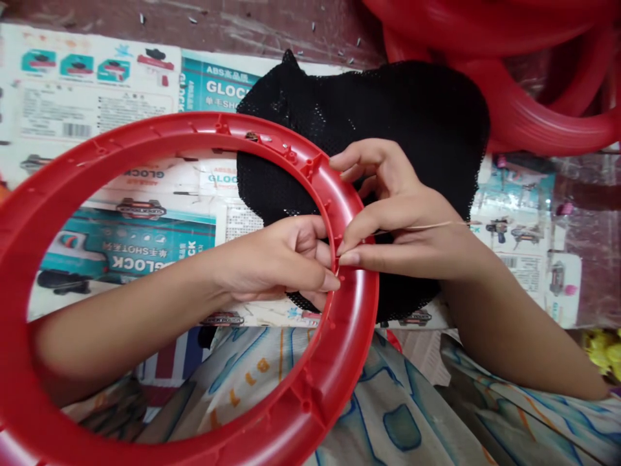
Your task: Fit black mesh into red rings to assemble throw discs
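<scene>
A large red plastic ring, its hollow ribbed side facing up, is held tilted over my lap and the table. My left hand reaches through its opening, fingers closed on the inner rim with the thumb on the edge. On the channel side, my right hand pinches thumb and forefinger at that same rim. A thin light-coloured strand runs from the pinch across my right hand; whether it is thread or wire I cannot tell. Black mesh fabric lies beneath the right hand.
Flattened printed cardboard covers part of the reddish-brown table. More red rings are piled at the back right. Small dark bits are scattered along the back. Something yellow shows at the right edge.
</scene>
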Motion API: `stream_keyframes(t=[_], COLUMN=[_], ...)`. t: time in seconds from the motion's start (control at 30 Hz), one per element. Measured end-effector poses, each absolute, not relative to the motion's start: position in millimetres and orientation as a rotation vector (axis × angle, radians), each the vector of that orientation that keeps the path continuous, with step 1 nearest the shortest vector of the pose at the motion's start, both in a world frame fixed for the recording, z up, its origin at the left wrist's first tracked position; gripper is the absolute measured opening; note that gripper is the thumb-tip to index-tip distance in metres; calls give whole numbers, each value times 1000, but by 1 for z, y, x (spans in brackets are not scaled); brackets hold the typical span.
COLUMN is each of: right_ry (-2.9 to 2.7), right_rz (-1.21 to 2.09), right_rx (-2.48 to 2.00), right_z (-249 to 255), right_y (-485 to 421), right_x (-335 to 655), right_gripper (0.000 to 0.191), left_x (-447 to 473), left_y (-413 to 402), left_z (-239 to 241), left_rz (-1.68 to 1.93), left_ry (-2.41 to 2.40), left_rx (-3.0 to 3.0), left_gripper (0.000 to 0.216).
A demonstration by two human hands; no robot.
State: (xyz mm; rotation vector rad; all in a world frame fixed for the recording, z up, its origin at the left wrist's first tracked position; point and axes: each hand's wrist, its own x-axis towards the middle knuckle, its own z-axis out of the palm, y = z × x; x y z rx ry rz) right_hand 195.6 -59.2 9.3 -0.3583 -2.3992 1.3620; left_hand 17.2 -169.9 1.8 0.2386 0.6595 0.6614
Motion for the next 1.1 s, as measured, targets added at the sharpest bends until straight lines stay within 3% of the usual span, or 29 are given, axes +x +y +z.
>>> stream_keyframes(t=[0.73, 1.1], right_ry=[-2298, -2140], right_rz=[1544, 1655], right_rx=[-620, -663], right_z=[19, 16], right_y=[-71, -74], right_x=[189, 189], right_gripper=[18, 12], left_x=[16, 19], left_y=[-176, -176], left_z=[-1, 2], left_rz=[562, 544], left_ry=[670, 702], left_rx=[430, 404], left_gripper=[21, 19])
